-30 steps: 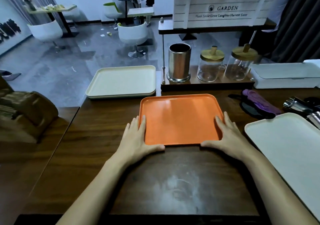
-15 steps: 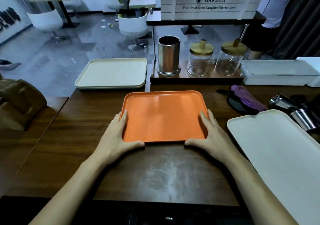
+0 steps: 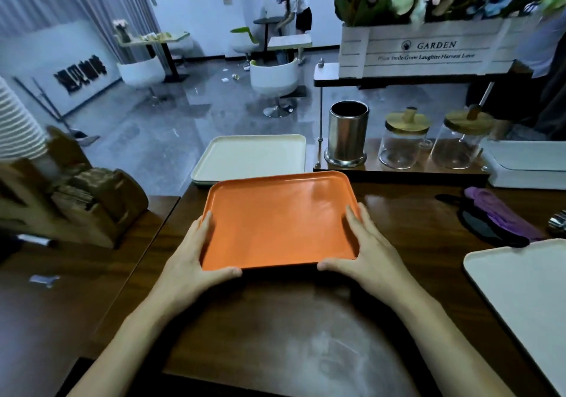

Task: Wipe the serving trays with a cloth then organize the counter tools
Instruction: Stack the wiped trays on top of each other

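Orange tray (image 3: pixel 280 222) sits on the dark worktop (image 3: pixel 306 320), left hand (image 3: pixel 190 262) and right hand (image 3: pixel 370 259) gripping its near corners, fingers pressed together along the sides, thumbs on the near edge.

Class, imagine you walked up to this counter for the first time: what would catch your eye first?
The bright orange tray at the centre of the dark wooden counter, gripped at its near corners by the left hand and right hand. Behind it, a cream tray lies at the counter's far edge, and a flower box stands above to the right.
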`<action>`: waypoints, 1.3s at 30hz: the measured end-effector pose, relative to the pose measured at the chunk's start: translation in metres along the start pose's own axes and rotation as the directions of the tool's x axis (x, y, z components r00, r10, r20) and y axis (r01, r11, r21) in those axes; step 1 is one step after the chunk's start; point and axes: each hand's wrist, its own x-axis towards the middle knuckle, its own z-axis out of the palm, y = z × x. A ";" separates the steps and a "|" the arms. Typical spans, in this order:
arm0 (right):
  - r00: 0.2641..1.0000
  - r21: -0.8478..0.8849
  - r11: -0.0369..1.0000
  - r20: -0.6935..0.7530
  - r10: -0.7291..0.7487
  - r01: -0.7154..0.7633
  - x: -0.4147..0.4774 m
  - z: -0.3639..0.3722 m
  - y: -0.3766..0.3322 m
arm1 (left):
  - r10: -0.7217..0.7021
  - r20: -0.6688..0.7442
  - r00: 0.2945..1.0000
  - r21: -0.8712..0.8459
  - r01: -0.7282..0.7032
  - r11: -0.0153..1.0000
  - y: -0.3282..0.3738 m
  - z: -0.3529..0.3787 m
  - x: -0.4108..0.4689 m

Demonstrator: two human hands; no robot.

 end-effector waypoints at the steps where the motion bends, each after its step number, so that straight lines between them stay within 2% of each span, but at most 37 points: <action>1: 1.000 -0.004 1.000 0.001 -0.004 0.004 0.011 0.004 -0.008 | -0.004 -0.006 1.000 0.002 0.004 1.000 -0.006 -0.008 0.008; 5: 1.000 -0.023 0.999 -0.017 -0.026 0.025 0.053 0.020 -0.037 | 0.035 -0.039 0.999 -0.010 -0.036 0.999 -0.032 -0.037 0.042; 11: 0.999 -0.085 0.996 -0.048 -0.004 0.000 0.105 0.036 -0.067 | 0.045 -0.003 0.999 -0.091 -0.045 0.995 -0.054 -0.069 0.100; 19: 0.995 -0.132 0.989 -0.085 0.054 -0.065 0.169 0.034 -0.089 | 0.115 -0.004 0.993 -0.229 -0.113 0.967 -0.051 -0.091 0.172; 32: 0.990 -0.161 0.979 -0.071 0.118 -0.128 0.240 0.045 -0.088 | 0.063 0.055 0.997 -0.250 -0.047 0.967 -0.074 -0.083 0.246; 39: 0.993 -0.143 0.983 -0.033 0.115 -0.119 0.247 0.059 -0.064 | 0.091 0.022 0.996 -0.149 -0.087 0.985 -0.083 -0.076 0.251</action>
